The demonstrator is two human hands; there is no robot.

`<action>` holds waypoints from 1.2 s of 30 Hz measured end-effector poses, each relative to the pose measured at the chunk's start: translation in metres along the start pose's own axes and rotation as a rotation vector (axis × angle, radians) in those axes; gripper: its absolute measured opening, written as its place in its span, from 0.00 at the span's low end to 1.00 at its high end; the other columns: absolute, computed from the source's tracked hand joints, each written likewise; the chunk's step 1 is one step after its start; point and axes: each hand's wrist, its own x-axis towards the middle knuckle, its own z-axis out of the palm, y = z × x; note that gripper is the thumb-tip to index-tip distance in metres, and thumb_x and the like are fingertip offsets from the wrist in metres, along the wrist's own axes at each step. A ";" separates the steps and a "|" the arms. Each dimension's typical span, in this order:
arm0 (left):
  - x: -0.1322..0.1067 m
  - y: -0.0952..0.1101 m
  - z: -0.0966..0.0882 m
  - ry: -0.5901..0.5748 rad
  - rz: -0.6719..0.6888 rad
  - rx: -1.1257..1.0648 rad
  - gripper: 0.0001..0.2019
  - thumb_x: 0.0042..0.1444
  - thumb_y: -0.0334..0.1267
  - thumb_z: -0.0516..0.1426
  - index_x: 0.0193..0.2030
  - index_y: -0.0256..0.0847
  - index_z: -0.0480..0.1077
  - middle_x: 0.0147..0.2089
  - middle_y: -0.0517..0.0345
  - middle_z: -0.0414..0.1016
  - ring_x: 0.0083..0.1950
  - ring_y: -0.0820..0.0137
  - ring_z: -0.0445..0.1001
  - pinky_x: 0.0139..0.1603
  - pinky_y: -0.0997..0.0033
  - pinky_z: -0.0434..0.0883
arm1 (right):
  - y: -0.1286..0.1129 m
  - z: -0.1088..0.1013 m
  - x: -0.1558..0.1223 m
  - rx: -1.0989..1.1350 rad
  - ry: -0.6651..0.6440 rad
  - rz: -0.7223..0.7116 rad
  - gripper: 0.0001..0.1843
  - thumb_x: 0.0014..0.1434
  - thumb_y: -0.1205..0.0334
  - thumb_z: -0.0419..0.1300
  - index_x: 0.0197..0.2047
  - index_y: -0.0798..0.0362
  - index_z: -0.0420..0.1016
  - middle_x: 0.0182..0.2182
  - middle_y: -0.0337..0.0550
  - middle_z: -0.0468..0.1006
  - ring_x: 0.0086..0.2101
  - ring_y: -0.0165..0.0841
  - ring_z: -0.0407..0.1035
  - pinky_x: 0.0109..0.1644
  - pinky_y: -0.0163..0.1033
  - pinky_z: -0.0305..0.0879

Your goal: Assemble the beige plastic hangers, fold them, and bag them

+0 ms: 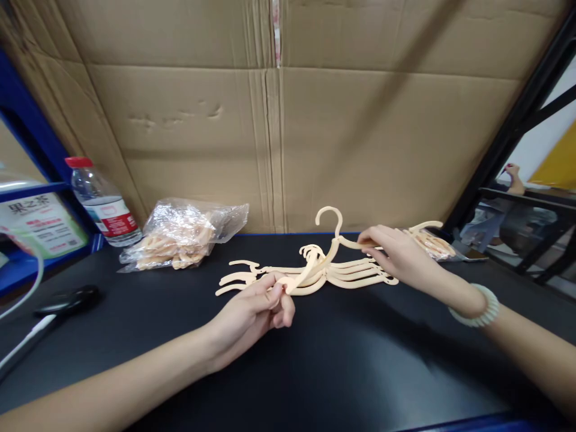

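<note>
Cream plastic clothes hanger (333, 247) is held slanted at the frame's centre, over similar hangers (360, 285) fanned across the black tabletop (315, 372). One end is pinched by the left hand (252, 315), its fingers curled; the opposite arm is gripped by the right hand (400, 252), nearly closed, back uppermost, wrist angled inward. Both sides are presumably steadied this way, the hook being left free.
</note>
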 end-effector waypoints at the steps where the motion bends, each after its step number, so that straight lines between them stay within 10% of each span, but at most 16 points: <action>1: -0.001 0.005 0.001 0.008 0.019 0.027 0.11 0.62 0.41 0.58 0.32 0.39 0.63 0.27 0.57 0.73 0.27 0.73 0.59 0.32 0.70 0.56 | -0.001 0.000 -0.006 0.005 0.021 0.013 0.06 0.65 0.67 0.50 0.42 0.52 0.68 0.36 0.47 0.76 0.37 0.38 0.71 0.40 0.43 0.67; 10: 0.005 0.028 -0.005 0.076 0.207 -0.067 0.13 0.54 0.32 0.66 0.31 0.39 0.63 0.54 0.45 0.74 0.37 0.71 0.67 0.36 0.69 0.61 | 0.001 0.002 -0.021 0.257 0.092 0.104 0.08 0.65 0.62 0.53 0.46 0.51 0.71 0.37 0.46 0.78 0.35 0.36 0.74 0.38 0.41 0.72; 21: 0.004 0.021 -0.013 0.068 0.250 -0.024 0.11 0.54 0.28 0.64 0.32 0.40 0.64 0.32 0.64 0.62 0.30 0.77 0.61 0.32 0.76 0.63 | -0.014 0.007 -0.026 0.326 0.078 0.055 0.06 0.66 0.63 0.54 0.46 0.50 0.70 0.38 0.46 0.75 0.36 0.35 0.71 0.37 0.39 0.69; 36: 0.003 0.013 -0.010 0.208 0.181 0.057 0.08 0.54 0.35 0.66 0.32 0.38 0.71 0.36 0.59 0.71 0.40 0.72 0.71 0.49 0.68 0.71 | -0.020 0.009 -0.027 0.247 0.228 -0.023 0.09 0.64 0.68 0.56 0.47 0.48 0.70 0.40 0.47 0.78 0.40 0.38 0.75 0.43 0.44 0.72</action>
